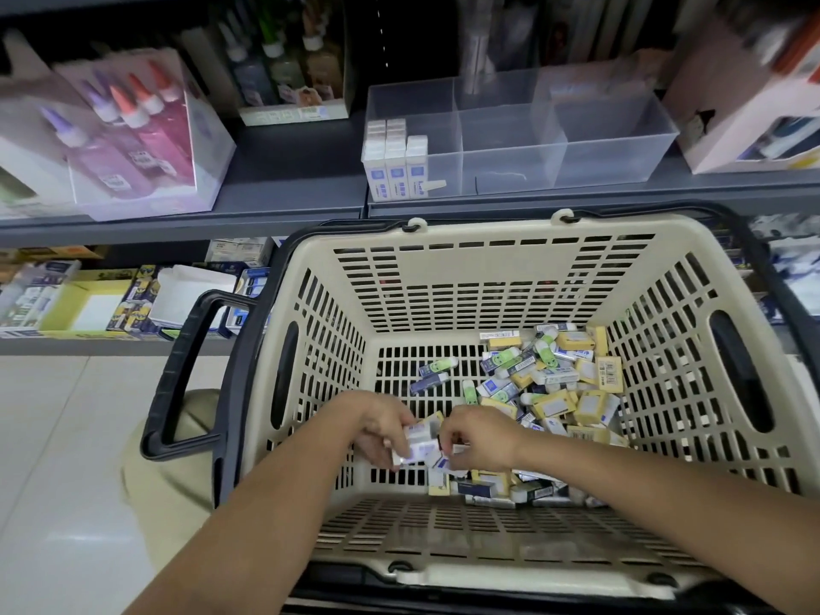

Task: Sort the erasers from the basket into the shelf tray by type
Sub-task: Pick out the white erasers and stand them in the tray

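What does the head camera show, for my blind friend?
A person's left hand and right hand hold white-and-blue erasers inside a beige basket, beside a mixed eraser pile. Above, a clear shelf tray has white erasers standing in its left compartment.

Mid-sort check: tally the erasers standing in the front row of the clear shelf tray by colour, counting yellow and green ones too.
White-and-blue erasers: 3, in the left section of the tray
Yellow erasers: 0 there, seen only in the basket
Green erasers: 0 there, seen only in the basket
Total in the front row: 3
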